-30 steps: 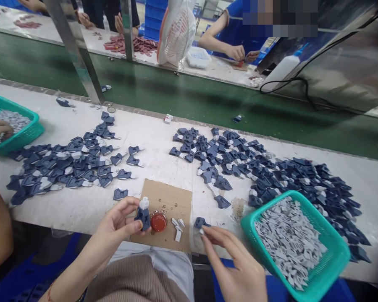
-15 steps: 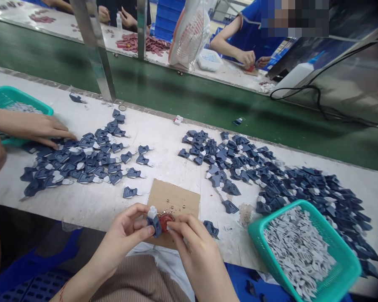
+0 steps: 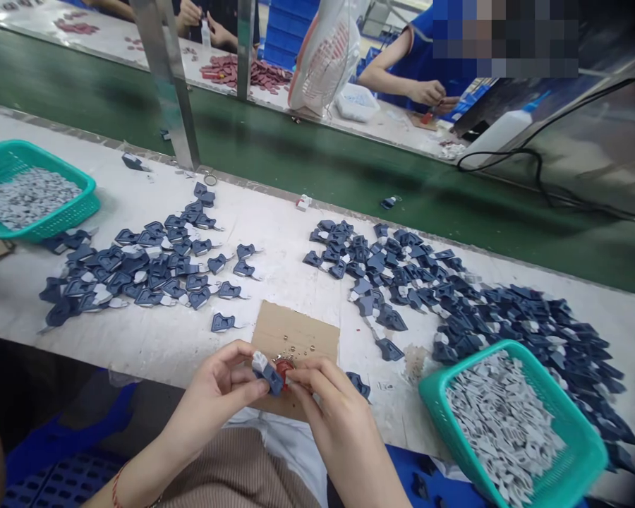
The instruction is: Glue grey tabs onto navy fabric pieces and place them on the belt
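Observation:
My left hand (image 3: 216,395) is closed on a small dark blue plastic part (image 3: 271,377) with a light grey piece on its end. Close beside it, my right hand (image 3: 333,402) has thumb and fingers pinched together at the edge of a small red round dish (image 3: 284,365). Whatever sits in that pinch is hidden by the fingertips. Tiny metal bits show around the dish's far rim. Both hands are over a piece of brown cardboard (image 3: 296,324), where several small metallic bits lie loose. Another dark blue part (image 3: 358,384) rests just right of my right hand.
Piles of blue parts lie left (image 3: 137,261) and right (image 3: 402,268) on the white table. A green basket (image 3: 428,395) of grey pieces stands at the right; another green basket (image 3: 89,194) stands far left. Beyond a green strip (image 3: 243,148), people work at another bench.
The blue part in my left hand has tilted over to the right, nearer my right fingers. At the left, a neighbour's hand has withdrawn from the pile and basket.

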Tool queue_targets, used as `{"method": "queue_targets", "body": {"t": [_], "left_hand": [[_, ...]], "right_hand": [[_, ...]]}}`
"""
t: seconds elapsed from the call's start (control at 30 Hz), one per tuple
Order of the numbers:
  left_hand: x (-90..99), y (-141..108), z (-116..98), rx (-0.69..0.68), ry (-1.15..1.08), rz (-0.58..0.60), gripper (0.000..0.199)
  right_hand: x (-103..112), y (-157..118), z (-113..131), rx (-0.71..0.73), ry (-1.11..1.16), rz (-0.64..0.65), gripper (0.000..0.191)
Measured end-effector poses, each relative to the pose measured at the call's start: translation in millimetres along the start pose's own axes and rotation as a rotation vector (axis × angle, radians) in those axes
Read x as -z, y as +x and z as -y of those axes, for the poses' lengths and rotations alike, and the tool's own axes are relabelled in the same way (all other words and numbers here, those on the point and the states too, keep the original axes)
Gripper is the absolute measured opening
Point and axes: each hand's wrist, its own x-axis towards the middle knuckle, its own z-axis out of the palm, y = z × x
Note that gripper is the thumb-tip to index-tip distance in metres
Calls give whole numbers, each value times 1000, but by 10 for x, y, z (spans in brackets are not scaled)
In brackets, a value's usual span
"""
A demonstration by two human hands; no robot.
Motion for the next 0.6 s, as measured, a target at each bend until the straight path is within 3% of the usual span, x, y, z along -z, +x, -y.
{"method": "queue_targets", "body": {"t": [0.23,0.4,0.5,0.6], "left_hand": [[-42,15,-23,-4,-2,-10,21],[-99,22,-37,-24,18,-8,22],[-162,14,-46,-21,20,1,24],[-221,-1,-42,-27,8,23,24]], "right_hand": [[48,9,2,-78,125,3,19],[197,42,10,-359,594,-13,10],[228,62,33,-499,892,-51,15],[215,72,65,-579,1032,-50,19]]}}
